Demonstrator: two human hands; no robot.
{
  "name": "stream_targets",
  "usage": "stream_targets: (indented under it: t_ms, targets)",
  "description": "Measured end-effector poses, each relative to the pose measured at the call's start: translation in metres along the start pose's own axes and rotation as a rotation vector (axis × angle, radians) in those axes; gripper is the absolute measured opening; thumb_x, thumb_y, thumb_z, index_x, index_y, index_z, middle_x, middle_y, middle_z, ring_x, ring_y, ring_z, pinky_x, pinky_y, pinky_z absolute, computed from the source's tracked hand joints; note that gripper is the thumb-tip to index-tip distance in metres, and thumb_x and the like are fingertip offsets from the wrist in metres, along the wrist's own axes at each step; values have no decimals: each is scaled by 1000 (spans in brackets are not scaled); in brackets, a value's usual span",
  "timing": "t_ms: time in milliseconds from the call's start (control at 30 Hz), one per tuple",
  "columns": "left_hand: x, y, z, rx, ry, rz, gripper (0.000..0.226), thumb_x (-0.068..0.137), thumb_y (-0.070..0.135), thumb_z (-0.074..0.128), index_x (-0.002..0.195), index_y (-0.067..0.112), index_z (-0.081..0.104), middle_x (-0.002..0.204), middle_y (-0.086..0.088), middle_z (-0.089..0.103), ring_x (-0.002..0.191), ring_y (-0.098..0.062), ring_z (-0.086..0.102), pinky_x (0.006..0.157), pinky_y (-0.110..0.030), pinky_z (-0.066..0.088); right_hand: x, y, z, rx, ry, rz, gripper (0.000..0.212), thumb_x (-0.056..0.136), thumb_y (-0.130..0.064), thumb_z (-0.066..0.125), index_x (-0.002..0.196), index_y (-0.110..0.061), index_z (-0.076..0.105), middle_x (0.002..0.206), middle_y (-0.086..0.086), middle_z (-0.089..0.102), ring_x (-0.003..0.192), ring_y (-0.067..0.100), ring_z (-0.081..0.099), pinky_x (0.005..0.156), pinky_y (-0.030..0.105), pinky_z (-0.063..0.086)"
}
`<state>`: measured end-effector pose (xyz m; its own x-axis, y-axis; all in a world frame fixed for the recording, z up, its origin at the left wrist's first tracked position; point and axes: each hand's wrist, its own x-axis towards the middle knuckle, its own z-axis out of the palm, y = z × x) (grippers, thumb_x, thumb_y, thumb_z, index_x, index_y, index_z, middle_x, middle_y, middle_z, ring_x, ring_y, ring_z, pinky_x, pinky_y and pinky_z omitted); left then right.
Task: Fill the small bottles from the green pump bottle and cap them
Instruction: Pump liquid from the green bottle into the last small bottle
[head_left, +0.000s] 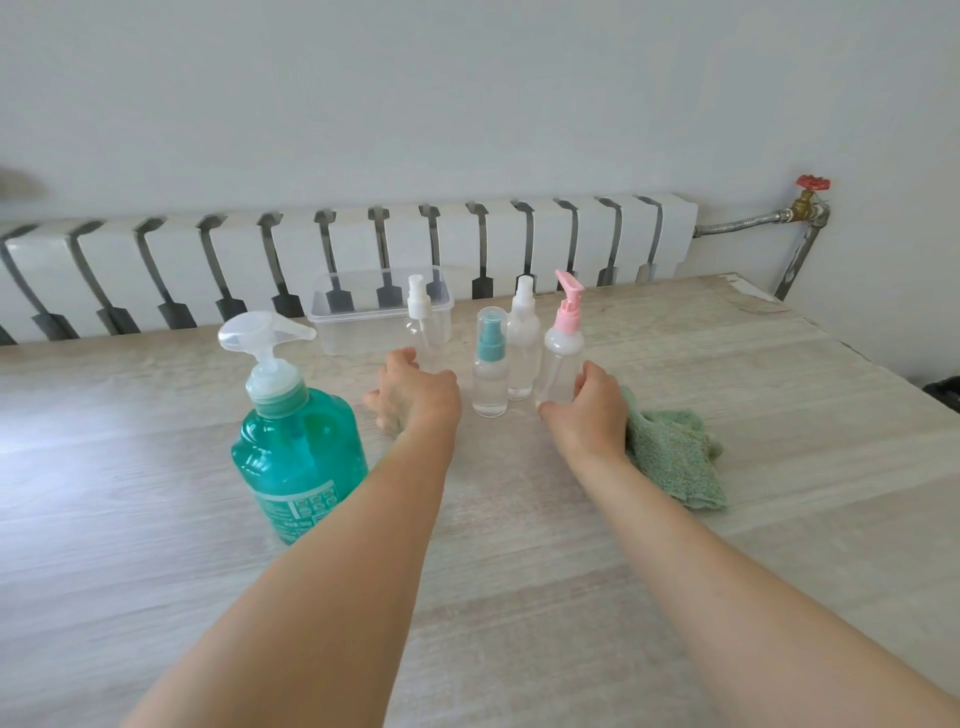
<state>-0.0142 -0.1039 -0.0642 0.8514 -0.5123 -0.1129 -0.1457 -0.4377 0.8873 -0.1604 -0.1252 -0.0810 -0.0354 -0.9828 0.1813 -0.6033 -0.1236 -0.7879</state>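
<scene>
Pale wood-grain table (779, 415) with green pump bottle (298, 457), four small bottles (490, 384), clear tub (353, 317), green cloth (675, 457).

Teal-green pump bottle (298, 452) with a clear pump; pink-topped small bottle (562, 353); teal-sprayer small bottle (490, 371); green cloth (675, 457); pale wood-grain table (519, 545).

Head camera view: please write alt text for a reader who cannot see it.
Two bare hands reach for four small clear plastic bottles on a pale wooden table: the left hand by the white-pump bottle, the right hand touching the pink-pump bottle. A large green pump bottle stands left.
</scene>
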Motion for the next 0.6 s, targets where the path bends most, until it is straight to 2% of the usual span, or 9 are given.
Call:
stream_targets:
  t_ms: [67, 133, 233, 267, 333, 400, 467, 533, 600]
  targets:
    - [-5, 0, -4, -33, -11, 2, 50, 80, 21, 68, 126, 25, 46, 123, 4, 54, 104, -14, 42, 79, -29, 38, -3, -2, -2, -5, -11, 10, 27, 77, -10, 69, 93, -10, 47, 100, 8, 52, 83, 21, 47, 67, 26, 33]
    - [-12, 1, -8, -104, -29, -16, 48, 81, 19, 67, 125, 20, 46, 123, -2, 50, 96, -15, 46, 78, -29, 42, -7, -5, -5, 5, -4, 21, 31, 78, -8, 68, 103, -5, 51, 108, 11, 55, 89, 22, 51, 71, 28, 37]
    - [-27, 1, -18, -167, -49, -20, 46, 81, 19, 67, 123, 16, 45, 123, -4, 46, 85, -16, 45, 76, -29, 44, -18, -10, -11, 46, 49, 39, 52, 80, -6, 66, 128, -3, 46, 122, 12, 50, 103, 26, 55, 85, 33, 46]
    - [-32, 0, -21, -174, -61, -10, 46, 81, 20, 67, 121, 16, 45, 122, -4, 46, 86, -17, 46, 77, -30, 45, -22, -12, -14, 66, 78, 40, 54, 81, -7, 64, 131, -4, 45, 124, 11, 48, 104, 25, 55, 85, 32, 45]
    - [-45, -1, -28, -198, -106, 18, 45, 78, 22, 69, 116, 16, 45, 116, -2, 50, 89, -18, 50, 80, -33, 47, -31, -16, -19, 84, 102, 22, 45, 83, -10, 62, 126, -8, 51, 119, 7, 50, 96, 20, 55, 77, 26, 38]
    - [-58, -4, -34, -230, -168, 58, 42, 76, 22, 71, 107, 18, 43, 104, 1, 55, 87, -18, 54, 78, -34, 49, -40, -20, -22, 137, 27, -11, 31, 84, -18, 62, 115, -14, 60, 111, 3, 58, 90, 15, 56, 72, 22, 36]
    - [-69, -8, -40, -237, -219, 122, 43, 72, 23, 74, 100, 20, 41, 95, 4, 56, 83, -15, 56, 75, -33, 48, -49, -26, -23, 270, -120, -36, 29, 85, -28, 65, 111, -16, 64, 106, -2, 64, 88, 8, 58, 69, 16, 39]
    - [-78, -11, -45, -246, -262, 187, 43, 70, 21, 76, 95, 20, 41, 89, 5, 55, 78, -11, 54, 69, -27, 45, -58, -34, -24, 360, -253, -61, 40, 82, -37, 69, 116, -16, 63, 106, -6, 64, 93, 5, 58, 76, 15, 41]
    - [-85, -14, -51, -234, -295, 236, 40, 70, 18, 75, 91, 19, 42, 84, 3, 55, 73, -11, 52, 64, -28, 46, -65, -40, -25, 439, -334, -58, 56, 77, -40, 74, 125, -17, 59, 111, -7, 61, 103, 7, 57, 88, 21, 43]
